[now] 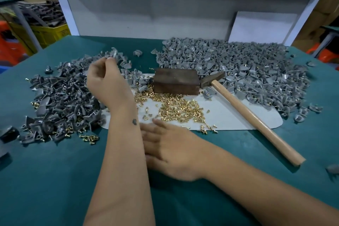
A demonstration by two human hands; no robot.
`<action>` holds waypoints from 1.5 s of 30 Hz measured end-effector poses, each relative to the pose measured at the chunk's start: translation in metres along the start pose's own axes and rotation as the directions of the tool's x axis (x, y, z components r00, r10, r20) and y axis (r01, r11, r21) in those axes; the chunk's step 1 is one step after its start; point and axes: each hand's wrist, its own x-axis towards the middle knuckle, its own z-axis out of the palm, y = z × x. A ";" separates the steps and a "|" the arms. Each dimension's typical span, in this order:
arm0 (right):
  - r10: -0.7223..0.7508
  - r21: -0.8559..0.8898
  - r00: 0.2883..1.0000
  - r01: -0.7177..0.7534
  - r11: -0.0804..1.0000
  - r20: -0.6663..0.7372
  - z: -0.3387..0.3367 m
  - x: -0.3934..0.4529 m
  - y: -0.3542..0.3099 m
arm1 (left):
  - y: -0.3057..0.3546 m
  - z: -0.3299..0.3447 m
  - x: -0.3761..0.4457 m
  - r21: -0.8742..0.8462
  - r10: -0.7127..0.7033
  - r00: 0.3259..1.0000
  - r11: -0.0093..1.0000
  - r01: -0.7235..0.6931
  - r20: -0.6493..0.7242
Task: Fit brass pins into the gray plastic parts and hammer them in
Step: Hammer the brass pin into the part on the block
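The bare left forearm is reaching forward and away from the body, its wrist bending so that the left hand (105, 77) is hanging with curled fingers, the fingertips (110, 58) pinching together at the far end. The bare right forearm is crossing in from the right, the right hand (170, 145) lying flat, palm down, fingers straight and partly hiding behind the left forearm.
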 end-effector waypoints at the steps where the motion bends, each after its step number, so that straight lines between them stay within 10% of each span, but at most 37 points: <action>1: 0.064 -0.037 0.998 -0.064 0.997 -0.005 -0.002 0.008 0.010 | 0.000 0.001 -0.001 0.012 0.009 1.000 1.000 -0.009 0.012; 6: 0.276 -0.118 0.948 -0.296 0.948 -0.160 -0.018 0.027 0.036 | 0.007 -0.002 -0.003 0.009 0.001 1.000 1.000 -0.001 -0.007; 13: -0.112 0.068 0.993 0.114 0.991 -0.033 0.003 -0.012 -0.013 | 0.029 -0.003 0.006 0.213 0.182 0.970 0.954 -0.213 0.159; 24: 0.270 -0.110 0.952 -0.287 0.952 -0.147 -0.017 0.031 0.018 | 0.016 -0.020 0.042 0.413 -0.108 0.950 0.910 -0.024 0.292; 31: -0.273 -0.019 0.962 0.273 0.962 0.030 -0.001 0.040 -0.051 | 0.026 -0.034 0.063 0.571 -0.179 0.702 0.731 -0.374 0.689; 39: 0.151 -0.186 0.986 -0.161 0.969 -0.067 -0.016 0.045 0.008 | 0.025 -0.038 0.063 0.541 -0.155 0.695 0.750 -0.380 0.702; 45: -0.066 -0.029 0.998 0.066 0.997 -0.004 0.002 0.047 -0.012 | 0.017 -0.020 0.049 0.486 -0.096 0.730 0.803 -0.345 0.677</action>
